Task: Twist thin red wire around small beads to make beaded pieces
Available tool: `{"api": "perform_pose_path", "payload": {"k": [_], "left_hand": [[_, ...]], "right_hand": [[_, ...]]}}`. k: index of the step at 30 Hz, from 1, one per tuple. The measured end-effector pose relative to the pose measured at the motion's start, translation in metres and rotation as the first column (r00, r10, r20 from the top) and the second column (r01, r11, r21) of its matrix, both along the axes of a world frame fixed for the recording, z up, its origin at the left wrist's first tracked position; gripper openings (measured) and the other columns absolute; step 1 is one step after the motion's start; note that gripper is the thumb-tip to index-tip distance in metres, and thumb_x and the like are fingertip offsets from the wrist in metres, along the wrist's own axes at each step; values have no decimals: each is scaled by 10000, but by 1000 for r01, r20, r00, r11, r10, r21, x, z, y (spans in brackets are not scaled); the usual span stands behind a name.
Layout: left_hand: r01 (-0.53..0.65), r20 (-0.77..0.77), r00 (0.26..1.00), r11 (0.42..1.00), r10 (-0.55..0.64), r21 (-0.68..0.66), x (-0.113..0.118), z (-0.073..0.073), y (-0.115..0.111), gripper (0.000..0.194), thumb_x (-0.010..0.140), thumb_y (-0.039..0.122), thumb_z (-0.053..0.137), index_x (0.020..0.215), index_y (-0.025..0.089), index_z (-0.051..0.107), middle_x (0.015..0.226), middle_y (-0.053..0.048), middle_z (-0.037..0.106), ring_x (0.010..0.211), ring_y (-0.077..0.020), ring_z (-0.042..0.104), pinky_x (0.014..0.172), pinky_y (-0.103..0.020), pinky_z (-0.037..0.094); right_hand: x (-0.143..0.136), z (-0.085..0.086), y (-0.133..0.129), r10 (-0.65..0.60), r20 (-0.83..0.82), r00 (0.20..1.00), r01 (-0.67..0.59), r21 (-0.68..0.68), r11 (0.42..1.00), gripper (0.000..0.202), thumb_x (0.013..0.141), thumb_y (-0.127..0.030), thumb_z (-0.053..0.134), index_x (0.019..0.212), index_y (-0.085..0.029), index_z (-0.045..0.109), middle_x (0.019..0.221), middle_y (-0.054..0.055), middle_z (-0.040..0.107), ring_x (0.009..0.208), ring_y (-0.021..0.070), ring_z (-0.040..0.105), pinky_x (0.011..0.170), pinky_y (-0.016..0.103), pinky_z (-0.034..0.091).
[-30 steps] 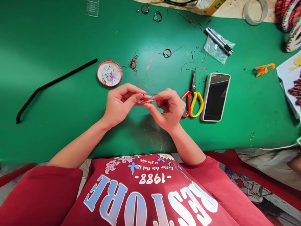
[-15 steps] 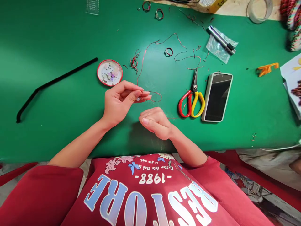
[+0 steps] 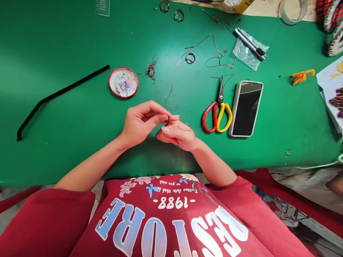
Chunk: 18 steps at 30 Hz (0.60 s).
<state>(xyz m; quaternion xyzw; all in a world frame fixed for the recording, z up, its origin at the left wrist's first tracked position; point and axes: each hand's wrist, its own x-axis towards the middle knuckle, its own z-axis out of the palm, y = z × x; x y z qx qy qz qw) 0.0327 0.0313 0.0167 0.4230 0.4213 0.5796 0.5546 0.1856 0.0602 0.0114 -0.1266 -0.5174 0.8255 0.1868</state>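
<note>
My left hand (image 3: pixel 143 123) pinches a thin dark red cord (image 3: pixel 175 69) between thumb and fingertips. From that pinch the cord runs up and right across the green table, and a small loop of it lies over my right hand (image 3: pixel 178 135). The right hand is closed, thumb against curled fingers, touching the left fingertips; what it grips is too small to make out. Left of the cord are a red-rimmed dish (image 3: pixel 110 88) of tiny beads and a knotted red cord bundle (image 3: pixel 151 70). A finished ring-shaped cord piece (image 3: pixel 190 58) lies above.
Scissors with red and yellow handles (image 3: pixel 224 117) lie beside a phone (image 3: pixel 247 109) at right. A black bent rod (image 3: pixel 64 86) lies at left. Further back are a bagged metal tool (image 3: pixel 250 43), a tape roll (image 3: pixel 292 12) and an orange clip (image 3: pixel 302 76).
Both hands have come together; my left hand moved right and slightly down, bringing the cord loop over my right hand. The long cord has shifted right across the table.
</note>
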Motion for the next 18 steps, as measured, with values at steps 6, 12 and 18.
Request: {"api": "perform_pose_path", "payload": {"k": [6,12,18], "left_hand": [[-27,34,999,999,28,-38,-1,2,1,260,775,449,804,769,198,736,767,-9,771,793,-169,795,759,-291,664],[-45,-13,999,999,46,13,-6,1,3,189,816,417,777,794,231,748,819,11,793,776,-139,781,748,-281,648],[-72,-159,983,992,88,108,-13,-4,5,128,842,379,766,825,252,763,804,27,787,737,-111,759,720,-251,621]], "right_hand": [[-3,-2,-4,-110,36,993,113,-122,986,647,988,-526,553,472,-197,343,421,-67,315,464,58,315,486,242,294],[-5,0,-7,-108,23,994,109,-376,920,501,925,-482,645,575,-182,450,513,-87,274,462,49,271,427,216,211],[-9,8,-8,-220,63,973,224,-469,855,238,816,-263,632,954,-219,443,555,-116,416,465,43,261,437,168,247]]}}
